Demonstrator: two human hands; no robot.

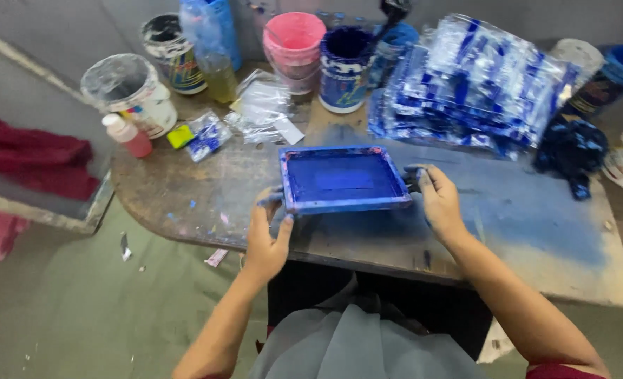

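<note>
On the stained table point(508, 231), the left hand point(268, 235) and right hand point(439, 203) each close a grip on the blue screen frame's point(342, 178) sides.

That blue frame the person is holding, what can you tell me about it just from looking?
The frame is a shallow rectangular tray-like screen, coated all over in blue ink, with a raised rim worn pinkish at its far corners and a flat, darker blue inner panel. It lies nearly level, at or just above the ink-stained table, near the front edge. The left hand grips its near left corner and the right hand its right side, both with blue-stained fingers. Whether it rests on the table cannot be told.
</note>
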